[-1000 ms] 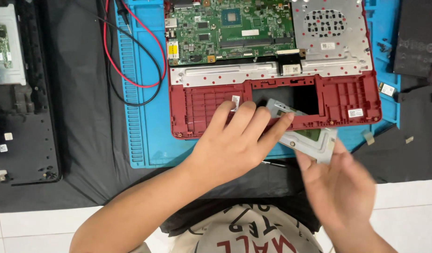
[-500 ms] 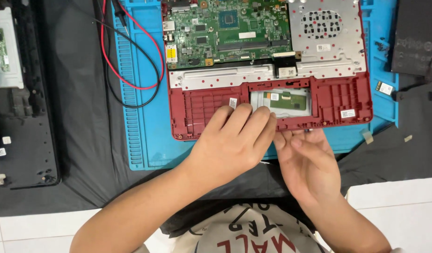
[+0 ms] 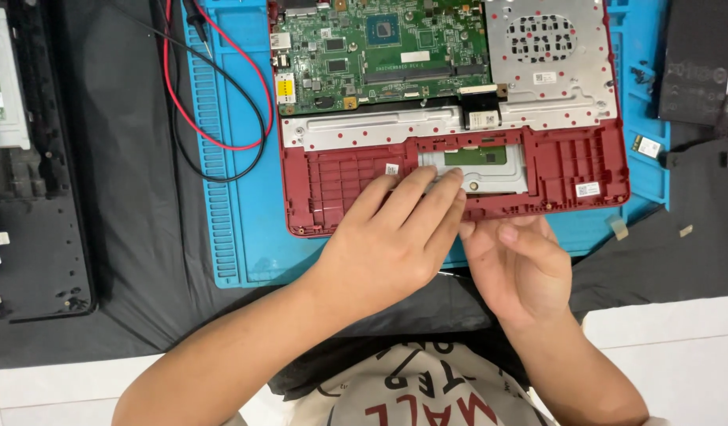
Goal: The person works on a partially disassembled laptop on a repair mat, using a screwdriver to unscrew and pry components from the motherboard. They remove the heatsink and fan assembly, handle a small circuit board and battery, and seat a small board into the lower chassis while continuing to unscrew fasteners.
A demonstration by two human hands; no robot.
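The left hand (image 3: pixel 395 244) lies flat across the front edge of the red laptop shell (image 3: pixel 340 185), at the centre of the frame, its fingers (image 3: pixel 427 193) together and pressing on the near left corner of the touchpad board (image 3: pixel 482 167). That board sits in its recess in the lower middle of the shell, just below the green mainboard (image 3: pixel 379 51). The right hand (image 3: pixel 518 268) is below the shell's front edge, fingers loosely curled and touching the rim, clamped on nothing that shows.

What could go wrong, as I judge it: pressing on one corner only could leave the board tilted in its recess, or bend it. The short cable (image 3: pixel 482 118) just above it could be pinched or pulled from its connector if the board slides. Bare fingers on the board also risk smudges or static.

The shell rests on a blue ribbed mat (image 3: pixel 237 205), itself on dark cloth over the counter. Red and black test leads (image 3: pixel 222 118) loop at the upper left of the mat. A black laptop base (image 3: pixel 32 237) lies at the left of the frame, a dark flat part (image 3: pixel 699 63) at the upper right. White tiles show along the bottom.
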